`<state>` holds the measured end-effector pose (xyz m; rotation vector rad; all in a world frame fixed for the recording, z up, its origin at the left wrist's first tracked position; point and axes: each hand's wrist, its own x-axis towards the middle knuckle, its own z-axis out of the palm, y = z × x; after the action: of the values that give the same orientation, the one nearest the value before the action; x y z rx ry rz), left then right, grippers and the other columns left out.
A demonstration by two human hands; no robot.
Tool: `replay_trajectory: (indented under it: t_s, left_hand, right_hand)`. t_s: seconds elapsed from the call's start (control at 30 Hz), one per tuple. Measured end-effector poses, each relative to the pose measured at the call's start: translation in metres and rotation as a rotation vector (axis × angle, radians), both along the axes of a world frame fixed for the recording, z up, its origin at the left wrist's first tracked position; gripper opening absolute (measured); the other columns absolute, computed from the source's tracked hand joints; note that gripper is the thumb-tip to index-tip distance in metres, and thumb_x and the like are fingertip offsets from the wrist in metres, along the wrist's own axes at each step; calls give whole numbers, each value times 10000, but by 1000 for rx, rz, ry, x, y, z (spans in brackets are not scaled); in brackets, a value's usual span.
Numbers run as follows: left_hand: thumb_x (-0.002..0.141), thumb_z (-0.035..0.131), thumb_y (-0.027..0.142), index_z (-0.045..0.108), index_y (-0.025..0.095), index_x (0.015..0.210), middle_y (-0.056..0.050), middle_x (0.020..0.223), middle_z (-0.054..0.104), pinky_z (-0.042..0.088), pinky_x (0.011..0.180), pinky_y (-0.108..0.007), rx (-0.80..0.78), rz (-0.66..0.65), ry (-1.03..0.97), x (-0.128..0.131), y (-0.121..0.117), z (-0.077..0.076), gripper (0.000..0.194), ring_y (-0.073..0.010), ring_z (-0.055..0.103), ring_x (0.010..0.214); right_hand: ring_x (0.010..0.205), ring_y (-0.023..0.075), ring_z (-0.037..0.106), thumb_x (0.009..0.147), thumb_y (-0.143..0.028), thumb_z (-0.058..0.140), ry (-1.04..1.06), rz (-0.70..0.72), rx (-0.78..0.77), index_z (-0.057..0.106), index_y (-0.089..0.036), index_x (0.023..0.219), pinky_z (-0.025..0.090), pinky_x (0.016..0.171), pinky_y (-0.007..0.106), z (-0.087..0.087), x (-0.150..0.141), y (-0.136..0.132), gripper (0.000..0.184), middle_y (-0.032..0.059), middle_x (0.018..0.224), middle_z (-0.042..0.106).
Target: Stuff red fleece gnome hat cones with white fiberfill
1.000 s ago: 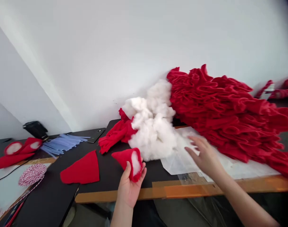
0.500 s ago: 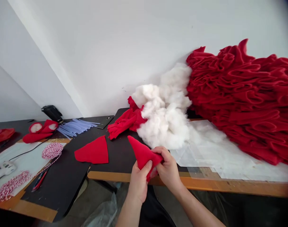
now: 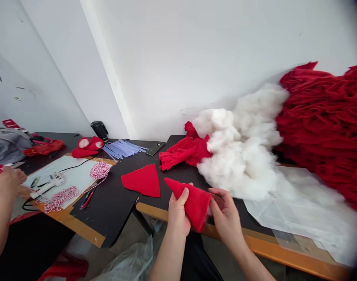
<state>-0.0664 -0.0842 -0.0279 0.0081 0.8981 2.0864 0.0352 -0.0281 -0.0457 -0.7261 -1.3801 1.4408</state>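
I hold a red felt cone (image 3: 193,203) over the table's front edge. My left hand (image 3: 178,214) grips its left side with the thumb on top. My right hand (image 3: 225,214) pinches the cone's open end, fingers closed on the felt. Just behind lies a heap of white stuffing (image 3: 240,156). A flat red felt cone piece (image 3: 141,180) lies on the black table to the left.
A big pile of red felt pieces (image 3: 325,128) leans on the wall at the right, over clear plastic sheeting (image 3: 298,203). Folded red felt (image 3: 182,150), blue sticks (image 3: 121,148), a phone (image 3: 155,148), a glue gun (image 3: 49,183) and red-white twine (image 3: 99,169) lie left. Another person's arm (image 3: 2,203) shows at far left.
My right hand left the plastic sheet and came onto the stuffed red cone beside my left. The view swung left, bringing the other person's arm into sight.
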Motion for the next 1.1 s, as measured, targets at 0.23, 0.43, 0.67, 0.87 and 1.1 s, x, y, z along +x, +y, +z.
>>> replay_trajectory:
  t_s: [0.23,0.43,0.67,0.87,1.1]
  left_hand:
    - [707,717,311,599,171,995,-77,948,679,511,778,-331,109,123,22,14,9,-9,341,-191,658,811]
    - [812,598,350,574,161,914,-78,824,672,508,803,-340,17,199,-73,1,3,-8,217,-187,661,788]
    - [811,588,362,573,223,1035,-68,1040,663,466,901,-427,173,73,-64,-6,-8,-8,264,-228,641,951]
    - [871,488,376,634,186,941,-44,905,683,468,896,-335,-13,130,-233,-13,-9,-6,249,-167,638,871]
    - [867,438,483,633,182,855,-36,778,644,491,786,-291,-79,10,-164,0,-5,2,359,-164,627,771]
  right_hand:
    - [948,262,606,780,-429,634,-129,9,84,571,-200,1059,502,836,394,-7,-11,-25,367,98,1034,643]
    - [738,212,587,823,-417,583,-157,83,75,655,-186,794,491,671,311,-6,-16,-22,243,43,793,654]
    - [833,196,569,846,-323,579,-99,144,204,656,-206,882,479,764,304,1,-18,-25,145,43,887,613]
    - [959,184,550,872,-294,532,-52,-102,179,631,-248,997,477,820,290,-3,24,-34,166,59,1028,553]
    - [803,175,593,797,-296,613,-15,-41,147,636,-198,713,493,721,263,6,7,-47,131,50,886,605]
